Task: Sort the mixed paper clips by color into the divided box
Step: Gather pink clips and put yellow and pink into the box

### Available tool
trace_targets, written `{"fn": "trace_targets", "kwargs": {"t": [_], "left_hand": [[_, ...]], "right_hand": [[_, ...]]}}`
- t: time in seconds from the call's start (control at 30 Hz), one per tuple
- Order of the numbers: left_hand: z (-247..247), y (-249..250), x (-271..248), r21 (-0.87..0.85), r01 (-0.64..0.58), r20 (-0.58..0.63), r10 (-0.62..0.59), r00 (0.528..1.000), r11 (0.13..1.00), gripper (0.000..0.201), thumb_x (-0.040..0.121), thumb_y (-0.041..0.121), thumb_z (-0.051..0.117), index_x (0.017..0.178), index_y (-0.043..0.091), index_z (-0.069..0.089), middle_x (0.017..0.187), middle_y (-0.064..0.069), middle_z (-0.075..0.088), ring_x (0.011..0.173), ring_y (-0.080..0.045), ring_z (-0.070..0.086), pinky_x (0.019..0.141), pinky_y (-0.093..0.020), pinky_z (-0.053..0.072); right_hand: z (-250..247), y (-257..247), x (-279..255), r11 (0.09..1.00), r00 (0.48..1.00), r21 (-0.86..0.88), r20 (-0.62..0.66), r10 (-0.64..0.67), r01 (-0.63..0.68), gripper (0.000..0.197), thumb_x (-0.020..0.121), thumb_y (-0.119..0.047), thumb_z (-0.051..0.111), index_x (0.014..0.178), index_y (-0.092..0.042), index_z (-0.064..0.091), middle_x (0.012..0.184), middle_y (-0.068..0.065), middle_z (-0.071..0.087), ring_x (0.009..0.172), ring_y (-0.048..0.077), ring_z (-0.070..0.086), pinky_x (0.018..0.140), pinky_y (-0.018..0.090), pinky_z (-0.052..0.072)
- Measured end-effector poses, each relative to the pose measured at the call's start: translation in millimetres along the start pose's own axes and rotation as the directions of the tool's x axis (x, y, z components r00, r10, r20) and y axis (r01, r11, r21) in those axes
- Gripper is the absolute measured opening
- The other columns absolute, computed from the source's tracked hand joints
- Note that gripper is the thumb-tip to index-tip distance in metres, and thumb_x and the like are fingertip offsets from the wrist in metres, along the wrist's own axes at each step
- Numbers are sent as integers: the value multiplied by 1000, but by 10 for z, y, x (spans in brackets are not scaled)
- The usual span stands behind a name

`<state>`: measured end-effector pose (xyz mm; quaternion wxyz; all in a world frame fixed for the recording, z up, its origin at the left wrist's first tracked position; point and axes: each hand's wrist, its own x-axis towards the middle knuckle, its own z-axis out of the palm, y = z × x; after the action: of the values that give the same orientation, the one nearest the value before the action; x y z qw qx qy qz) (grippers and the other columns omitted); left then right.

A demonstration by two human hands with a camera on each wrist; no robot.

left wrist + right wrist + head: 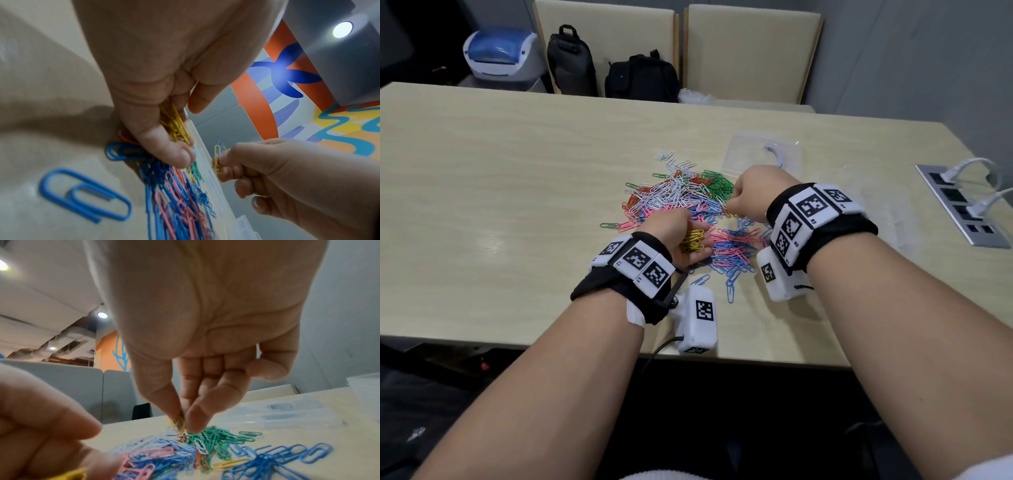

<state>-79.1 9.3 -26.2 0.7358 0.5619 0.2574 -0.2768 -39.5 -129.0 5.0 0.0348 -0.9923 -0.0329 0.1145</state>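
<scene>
Clear divided box point(763, 154) compartments indistinct

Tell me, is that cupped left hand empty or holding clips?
Holding clips. The left hand is cupped palm up, with a bunch of yellow paper clips in it; the left wrist view shows them too.

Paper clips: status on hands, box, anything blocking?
Left hand cups yellow clips. Right hand pinches a yellow clip over the pile. Clear box beyond pile, contents unclear. No obstruction seen.
</scene>
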Motion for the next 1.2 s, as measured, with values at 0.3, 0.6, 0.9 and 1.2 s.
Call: {"fn": "trace_targets", "kwargs": {"t": [0.3,0.6,0.9,1.2], "left_hand": [[4,4,-49,9,3,0,-3,1000,1000,40,104,25,28,82,3,54,70,-10,51,61,-17,50,62,-26,48],[33,10,-24,-30,-1,8,1,1000,1000,40,104,26,29,84,3,54,71,-12,53,61,-19,52,56,-26,52],[11,-4,-32,-31,-3,22,4,1000,1000,42,104,28,28,83,4,55,71,-10,54,64,-17,54,61,-28,52],[-29,10,-39,7,11,3,-11,1000,1000,38,103,24,29,85,4,56,72,-10,54,64,-18,55,60,-28,50]], "right_hand": [[-69,11,-71,1000,999,-8,40,-12,12,27,88,-33,63,89,-10,76,90,8,72,87,25,67,69,28,46],[-165,-125,-207,984,989,136,77,-127,116,21,86,-30,66,89,-11,74,83,4,69,75,19,60,61,25,44],[-11,-173,54,992,998,-118,40,-47,51,20,91,-23,58,101,-12,72,97,5,70,88,24,65,74,29,51],[166,-239,174,984,994,-178,104,41,-22,27,77,-25,69,60,-10,54,60,5,52,55,21,51,59,29,45]]}}
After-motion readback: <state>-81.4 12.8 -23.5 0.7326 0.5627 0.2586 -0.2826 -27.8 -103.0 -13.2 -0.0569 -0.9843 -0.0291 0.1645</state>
